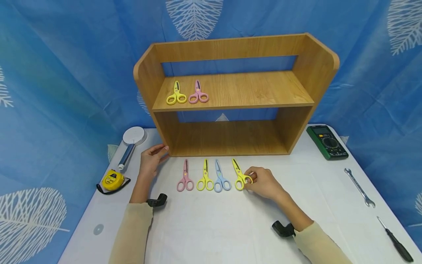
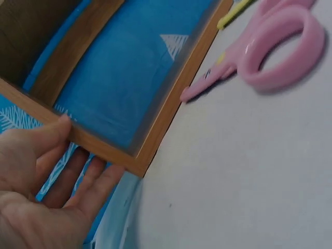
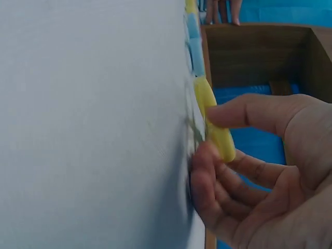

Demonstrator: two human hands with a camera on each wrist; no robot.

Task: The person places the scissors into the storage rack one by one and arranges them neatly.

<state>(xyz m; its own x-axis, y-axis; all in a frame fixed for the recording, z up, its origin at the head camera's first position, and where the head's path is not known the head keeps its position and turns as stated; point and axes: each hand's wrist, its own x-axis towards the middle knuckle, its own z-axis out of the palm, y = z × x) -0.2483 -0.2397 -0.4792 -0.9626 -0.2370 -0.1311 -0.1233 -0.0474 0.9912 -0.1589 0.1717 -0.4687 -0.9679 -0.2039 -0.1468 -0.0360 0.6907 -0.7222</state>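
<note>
My right hand (image 1: 263,182) pinches the right handle loop of a yellow pair of scissors (image 1: 238,168) between thumb and fingers. In the right wrist view, the yellow handle (image 3: 224,142) sits between thumb and fingertips. Left of it, a blue pair (image 1: 218,169), another yellow pair (image 1: 205,171) and a pink pair of scissors (image 1: 185,170) lie in a row, blades toward the shelf. My left hand (image 1: 151,161) holds the wooden shelf (image 1: 230,151) at its lower left corner, thumb at the side panel's front edge (image 2: 98,145) and fingers along its outer face.
The upper board carries a yellow pair (image 1: 177,90) and a pink pair of scissors (image 1: 197,88). Left are a white round object (image 1: 134,135), a blue tube-like item (image 1: 126,157) and a tape measure (image 1: 113,179). Right are a multimeter (image 1: 327,142), a wrench (image 1: 359,187) and a screwdriver (image 1: 395,240).
</note>
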